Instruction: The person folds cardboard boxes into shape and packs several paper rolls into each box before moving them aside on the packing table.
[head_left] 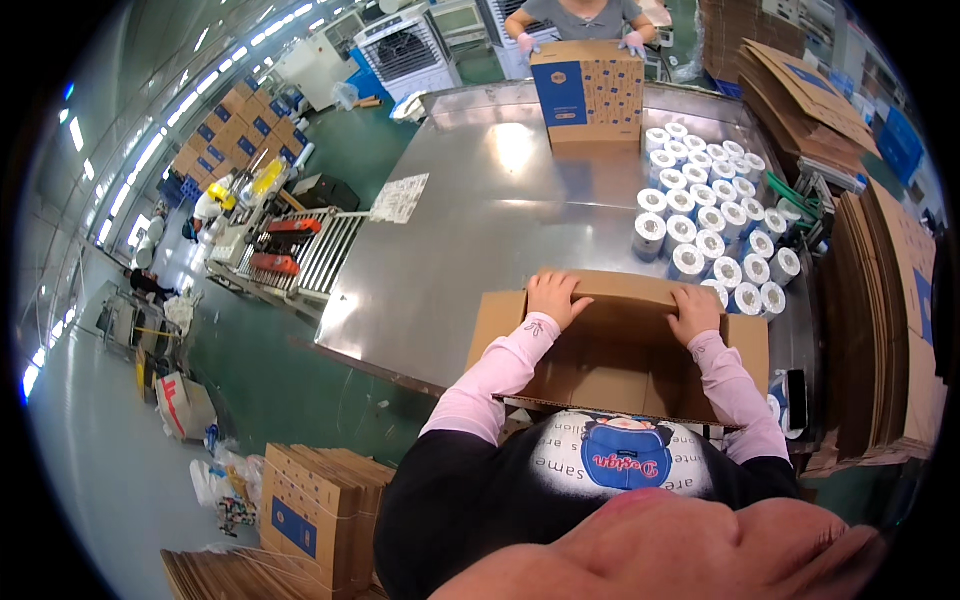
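An opened cardboard box point(630, 372) stands at the near edge of the metal table, right in front of my body, its brown inside showing. Both hands grip its far flap. My left hand point(557, 298) is closed over the left part of that flap, with the thumb on the inner side. Toward the flap's right end, my right hand point(694, 312) holds it the same way. Side flaps stick out to the left and right of the box. Just beyond my right hand, several white-topped rolls point(714, 218) stand upright in a close group.
Across the metal table point(440, 270), a co-worker's gloved hands point(632, 42) hold a blue-and-brown printed carton point(590, 95). Flattened cartons point(870, 320) are stacked at the right, and more cartons point(315, 500) at the lower left. A roller conveyor point(330, 250) lies left of the table.
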